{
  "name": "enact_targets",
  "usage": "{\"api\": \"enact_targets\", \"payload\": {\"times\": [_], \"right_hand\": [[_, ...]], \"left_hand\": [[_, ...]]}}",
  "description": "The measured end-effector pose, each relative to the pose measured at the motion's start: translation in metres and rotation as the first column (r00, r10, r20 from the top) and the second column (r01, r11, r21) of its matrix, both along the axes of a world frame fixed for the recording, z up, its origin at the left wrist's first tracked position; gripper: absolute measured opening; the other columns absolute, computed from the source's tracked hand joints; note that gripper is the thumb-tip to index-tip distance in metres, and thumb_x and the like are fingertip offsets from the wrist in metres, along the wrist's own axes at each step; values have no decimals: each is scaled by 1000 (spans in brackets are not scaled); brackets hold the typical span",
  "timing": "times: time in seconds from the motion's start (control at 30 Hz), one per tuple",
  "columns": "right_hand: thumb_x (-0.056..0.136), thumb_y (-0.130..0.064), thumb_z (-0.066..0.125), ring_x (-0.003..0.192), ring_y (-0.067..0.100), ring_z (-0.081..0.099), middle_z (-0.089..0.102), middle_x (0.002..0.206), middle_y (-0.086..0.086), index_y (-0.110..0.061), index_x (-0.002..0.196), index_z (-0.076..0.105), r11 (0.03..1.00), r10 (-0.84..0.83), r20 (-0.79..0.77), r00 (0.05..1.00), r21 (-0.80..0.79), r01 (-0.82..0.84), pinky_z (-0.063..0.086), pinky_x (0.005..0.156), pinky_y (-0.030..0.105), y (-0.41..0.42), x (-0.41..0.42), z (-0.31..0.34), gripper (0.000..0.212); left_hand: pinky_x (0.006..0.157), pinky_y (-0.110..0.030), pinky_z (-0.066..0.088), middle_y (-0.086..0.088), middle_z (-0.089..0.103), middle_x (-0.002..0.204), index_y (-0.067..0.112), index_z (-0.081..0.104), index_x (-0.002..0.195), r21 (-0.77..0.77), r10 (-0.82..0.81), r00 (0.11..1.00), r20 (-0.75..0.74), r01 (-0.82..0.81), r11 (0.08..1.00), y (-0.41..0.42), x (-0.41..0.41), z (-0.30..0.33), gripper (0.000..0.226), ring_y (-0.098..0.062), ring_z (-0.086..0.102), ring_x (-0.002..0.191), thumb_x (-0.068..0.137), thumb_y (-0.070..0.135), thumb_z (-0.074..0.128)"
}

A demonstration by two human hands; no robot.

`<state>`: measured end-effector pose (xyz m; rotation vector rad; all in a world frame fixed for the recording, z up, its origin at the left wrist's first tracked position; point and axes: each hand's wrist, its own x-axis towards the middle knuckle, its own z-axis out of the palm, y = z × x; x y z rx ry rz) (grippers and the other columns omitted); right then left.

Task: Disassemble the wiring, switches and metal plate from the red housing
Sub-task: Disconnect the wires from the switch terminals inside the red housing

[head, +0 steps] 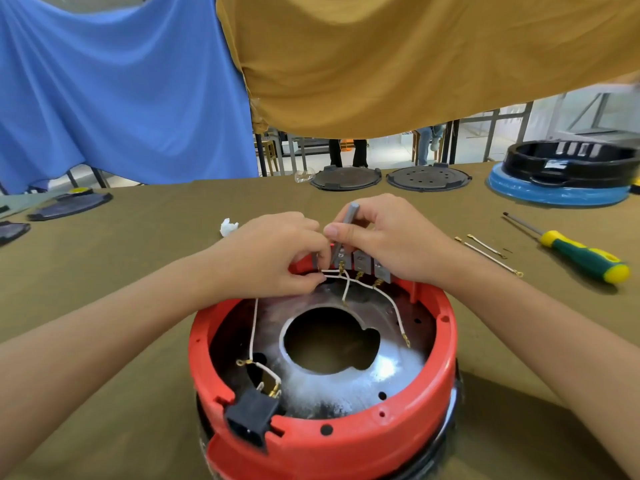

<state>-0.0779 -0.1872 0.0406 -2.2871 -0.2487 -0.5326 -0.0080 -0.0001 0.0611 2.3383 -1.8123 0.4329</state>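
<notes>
Nearest: black plastic socket (pixel 251 415) on round red plastic housing (pixel 346 441). At far rim, left hand (pixel 273 252) pinching thin white wires (pixel 332 276), right hand (pixel 384 237) gripping grey metal switch (pixel 341 237). Risk: hard yanking, likely tearing brass terminals.

Bright even daylight, wide-angle edge distortion.

red housing (pixel 346 441), white wires (pixel 391 303), green-and-yellow screwdriver (pixel 581 256), olive tablecloth (pixel 138 258)

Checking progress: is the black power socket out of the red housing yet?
Still in: the black power socket sits in the red housing rim notch, white wire attached.
</notes>
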Motion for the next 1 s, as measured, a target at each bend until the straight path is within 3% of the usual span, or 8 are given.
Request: {"api": "enact_targets", "payload": {"times": [0.13,0.23,0.33,0.43,0.53,0.67,0.83,1.0], "right_hand": [[95,-33,65,75,21,69,74,76,-4,-18,83,73,998,-7,47,999,70,4,52,75,41,-2,-2,0,21],[95,-32,65,75,24,67,75,76,-2,-16,83,73,997,-7,63,998,79,2,50,74,41,-1,-3,0,22],[95,-33,65,77,29,65,74,77,2,-16,83,73,998,4,65,998,61,-8,48,73,42,-1,-4,1,23],[95,-33,65,78,28,65,74,80,6,-16,83,74,998,15,67,998,61,-19,48,75,39,0,-5,1,23],[95,-34,65,77,27,64,73,79,7,-17,83,74,998,21,75,997,60,-25,48,73,37,0,-5,0,23],[95,-34,65,79,29,65,73,79,7,-16,83,74,997,20,58,998,72,-25,47,75,40,-1,-3,0,24],[96,-33,64,71,16,68,73,70,-4,-14,84,73,989,13,10,1000,144,-14,53,73,32,-4,1,-1,24],[97,-33,62,63,6,62,72,70,0,-12,84,73,979,17,-8,1000,202,-15,50,65,22,-4,3,-3,27]], "left_hand": [[64,-33,45,9,52,75,32,61,101,54,269,941,203,-285,957,-7,-31,-6,18,-22,62,84,91,39,48],[64,-32,38,2,58,89,29,53,111,148,397,899,182,-424,893,-5,-52,-22,22,-26,62,91,95,39,41],[68,-34,41,-1,62,99,25,45,114,170,472,870,146,-492,854,-1,-60,-28,20,-27,62,93,98,35,38],[68,-37,47,2,53,82,23,34,105,103,503,858,106,-512,853,1,-62,-29,13,-27,61,81,99,34,38],[64,-35,42,3,50,82,23,32,128,96,499,855,144,-514,852,-2,-63,-32,32,-27,63,83,98,31,39],[67,-34,38,-7,63,106,20,16,154,200,501,850,163,-526,827,-8,-64,-37,59,-32,62,95,100,31,38],[65,-36,39,-1,51,80,12,23,143,231,494,862,111,-506,831,-11,-60,-39,49,-31,61,84,99,20,43],[50,-28,27,5,31,67,17,38,106,227,475,834,281,-538,812,-25,-54,-24,10,-13,30,50,99,17,46]]}}
